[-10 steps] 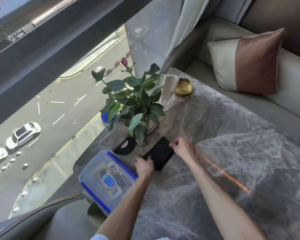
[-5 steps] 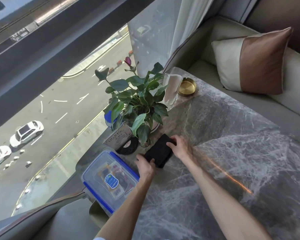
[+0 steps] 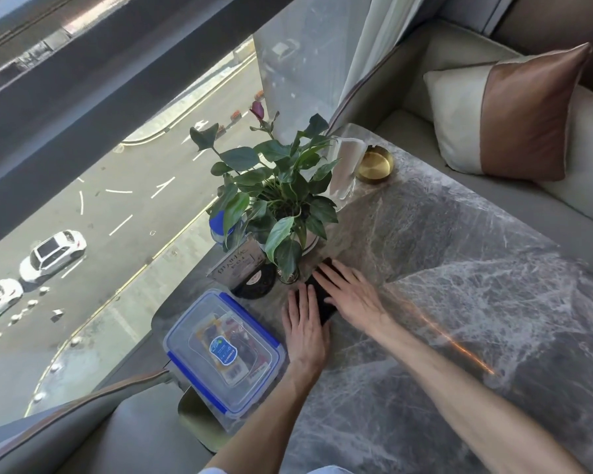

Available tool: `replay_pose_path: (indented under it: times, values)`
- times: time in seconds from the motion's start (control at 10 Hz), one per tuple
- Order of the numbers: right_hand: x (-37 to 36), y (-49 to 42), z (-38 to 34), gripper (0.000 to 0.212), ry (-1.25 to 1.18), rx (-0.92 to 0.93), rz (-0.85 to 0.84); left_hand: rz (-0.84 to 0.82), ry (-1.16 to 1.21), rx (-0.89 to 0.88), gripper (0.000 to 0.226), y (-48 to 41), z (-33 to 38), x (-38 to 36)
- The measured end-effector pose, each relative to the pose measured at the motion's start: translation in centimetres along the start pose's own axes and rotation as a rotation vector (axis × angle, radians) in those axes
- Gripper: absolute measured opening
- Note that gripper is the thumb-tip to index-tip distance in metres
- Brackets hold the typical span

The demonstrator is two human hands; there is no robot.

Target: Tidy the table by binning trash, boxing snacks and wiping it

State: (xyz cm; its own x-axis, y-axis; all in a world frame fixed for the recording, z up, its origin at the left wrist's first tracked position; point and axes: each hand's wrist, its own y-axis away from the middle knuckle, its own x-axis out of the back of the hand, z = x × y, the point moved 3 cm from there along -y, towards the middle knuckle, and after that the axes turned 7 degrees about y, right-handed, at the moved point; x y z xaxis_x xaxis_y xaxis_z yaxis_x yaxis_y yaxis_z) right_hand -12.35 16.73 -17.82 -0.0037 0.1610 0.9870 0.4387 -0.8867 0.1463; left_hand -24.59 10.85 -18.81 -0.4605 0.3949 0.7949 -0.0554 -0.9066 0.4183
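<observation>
A black folded cloth [image 3: 323,311] lies on the grey marble table [image 3: 459,268] just in front of the potted plant. My left hand [image 3: 305,330] rests flat on its left part and my right hand [image 3: 353,299] lies flat across its right part, fingers stretched out; most of the cloth is hidden under them. A clear plastic box [image 3: 225,350] with a lid and blue clips sits at the table's left corner, beside my left hand, with snack packets showing through it.
A potted plant [image 3: 281,200], a card sign [image 3: 240,265], a black round coaster [image 3: 254,285] and a blue-capped bottle [image 3: 220,227] crowd the window edge. Further back stand a clear glass [image 3: 344,169] and a gold dish [image 3: 375,164]. A sofa cushion [image 3: 514,114] lies to the right.
Both hands went from gripping the cloth's ends to lying flat on top of it. The cloth sits slightly closer to the plant.
</observation>
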Motion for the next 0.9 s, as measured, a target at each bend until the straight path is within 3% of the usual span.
replay_pose_path:
  times: [0.1, 0.5, 0.6, 0.7, 0.8, 0.9]
  values:
    - [-1.2, 0.4, 0.2, 0.067, -0.025, -0.05, -0.164, -0.038, 0.016, 0.013, 0.077, -0.2, -0.8, -1.1]
    - [-0.7, -1.3, -0.6, 0.071, 0.088, -0.1, -0.331, -0.258, -0.047, 0.047, 0.095, -0.8, -0.6, -0.3]
    - [0.3, -0.7, -1.6, 0.07, 0.061, -0.168, -0.349, -0.212, -0.055, 0.031, 0.087, -0.4, 0.4, 1.5]
    - [1.4, 1.2, -2.7, 0.066, -0.11, -0.29, -0.212, -0.162, -0.056, 0.009, 0.071, 1.2, 0.6, 2.9]
    - [2.4, 3.4, -3.0, 0.047, -0.234, -0.363, -0.046, -0.072, -0.1, -0.098, 0.05, 2.2, 0.5, 4.2]
    - [2.2, 6.5, -2.4, 0.026, -0.362, -0.522, 0.027, -0.036, -0.187, -0.281, 0.045, 3.5, 0.6, 4.3]
